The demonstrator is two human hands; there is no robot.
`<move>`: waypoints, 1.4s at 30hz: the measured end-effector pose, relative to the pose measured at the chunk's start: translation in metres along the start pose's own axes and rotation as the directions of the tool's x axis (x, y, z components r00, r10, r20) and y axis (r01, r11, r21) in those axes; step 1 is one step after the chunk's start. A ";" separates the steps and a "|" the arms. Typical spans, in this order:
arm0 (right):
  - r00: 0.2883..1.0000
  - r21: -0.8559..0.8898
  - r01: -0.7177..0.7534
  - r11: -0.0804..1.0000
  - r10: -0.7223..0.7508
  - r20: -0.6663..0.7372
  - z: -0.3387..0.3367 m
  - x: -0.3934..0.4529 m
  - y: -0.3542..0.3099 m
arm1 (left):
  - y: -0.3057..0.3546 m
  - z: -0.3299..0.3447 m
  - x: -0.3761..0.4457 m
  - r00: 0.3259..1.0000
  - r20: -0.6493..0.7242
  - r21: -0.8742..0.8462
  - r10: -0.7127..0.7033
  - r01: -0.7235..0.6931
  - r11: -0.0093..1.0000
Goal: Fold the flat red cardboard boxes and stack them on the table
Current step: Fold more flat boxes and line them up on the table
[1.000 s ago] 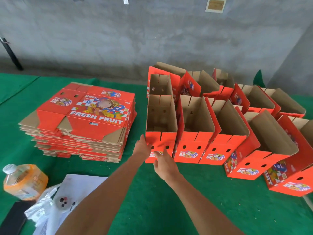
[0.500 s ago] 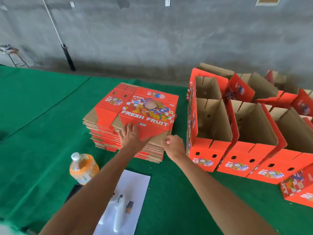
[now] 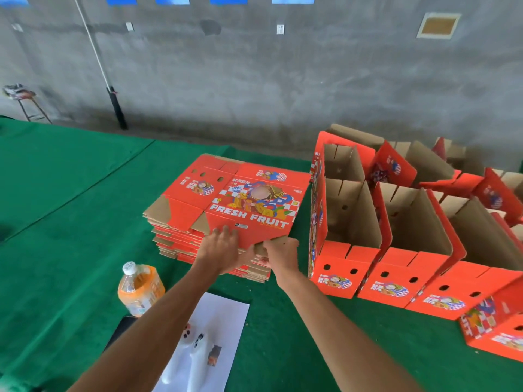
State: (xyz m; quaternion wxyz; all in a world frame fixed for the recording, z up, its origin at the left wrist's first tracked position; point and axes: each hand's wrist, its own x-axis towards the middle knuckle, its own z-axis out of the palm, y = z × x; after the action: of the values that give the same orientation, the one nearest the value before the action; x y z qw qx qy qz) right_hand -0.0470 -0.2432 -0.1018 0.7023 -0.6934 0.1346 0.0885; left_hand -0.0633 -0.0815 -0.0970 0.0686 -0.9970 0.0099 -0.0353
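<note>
Status: both hands have left the row of folded boxes (image 3: 348, 241) and moved over to the stack of flat boxes (image 3: 226, 219), approx. centre of the green table (image 3: 70, 193).

Left hand (image 3: 220, 247): fingers spread fairly wide, pressed flat on the near edge of the top flat box (image 3: 249, 205); no curl seen.

Right hand (image 3: 281, 254): at the near right corner of the same sheet, fingers curled on the brown flap (image 3: 276, 240), thumb side hidden, so the grip looks like a pinch but is not fully confirmed.

Meaning: prev. box is parked w/ the folded row at right. Next cycle is starting, i.e. pick-up of a new flat. Sheet is not yet lifted clear of the stack.

Nearby: orange drink bottle (image 3: 140, 287), white paper (image 3: 209, 335).
</note>
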 end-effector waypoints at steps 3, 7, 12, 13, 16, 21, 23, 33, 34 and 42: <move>0.982 -0.156 0.174 0.972 -0.182 -0.042 -0.008 -0.027 -0.012 | 0.004 -0.021 -0.021 0.970 -0.229 0.014 0.084 -0.083 0.996; 0.928 -0.253 0.369 0.894 -0.366 0.060 -0.042 -0.065 -0.042 | 0.009 -0.065 -0.054 0.834 -0.550 -0.096 -0.053 -0.001 0.995; 0.876 -0.215 0.473 0.855 -0.430 0.217 -0.098 -0.094 -0.104 | 0.017 -0.118 -0.084 0.710 -0.678 -0.325 -0.193 -0.053 0.944; 0.875 -0.244 0.472 0.847 -0.417 0.246 -0.108 -0.098 -0.113 | 0.022 -0.124 -0.090 0.704 -0.686 -0.373 -0.184 -0.122 0.920; 0.902 -0.266 0.411 0.872 -0.347 0.255 -0.128 -0.110 -0.126 | 0.052 -0.129 -0.115 0.788 -0.614 -0.441 -0.048 -0.292 0.848; 0.897 -0.279 0.410 0.869 -0.328 0.297 -0.162 -0.125 -0.120 | 0.080 -0.120 -0.134 0.845 -0.534 -0.397 0.032 -0.283 0.873; 0.870 -0.311 0.456 0.834 -0.345 0.351 -0.184 -0.130 -0.125 | 0.078 -0.138 -0.142 0.829 -0.558 -0.461 -0.040 -0.269 0.846; 0.842 -0.630 0.445 0.637 -0.057 0.537 -0.293 -0.149 -0.215 | 0.079 -0.269 -0.126 0.910 -0.374 -0.681 -0.178 -0.139 0.719; 0.835 -0.635 0.443 0.633 -0.033 0.549 -0.299 -0.150 -0.220 | 0.082 -0.274 -0.124 0.929 -0.345 -0.682 -0.137 -0.148 0.716; 0.826 -0.687 0.398 0.608 0.088 0.557 -0.339 -0.157 -0.216 | 0.109 -0.303 -0.101 0.995 -0.004 -0.655 0.097 -0.076 0.752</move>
State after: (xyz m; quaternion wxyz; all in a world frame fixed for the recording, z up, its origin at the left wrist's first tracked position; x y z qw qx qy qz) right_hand -0.1515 -0.5762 0.1514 0.3435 -0.8822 -0.1836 0.2645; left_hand -0.1878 -0.2284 0.1800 -0.2822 -0.9570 0.0667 -0.0110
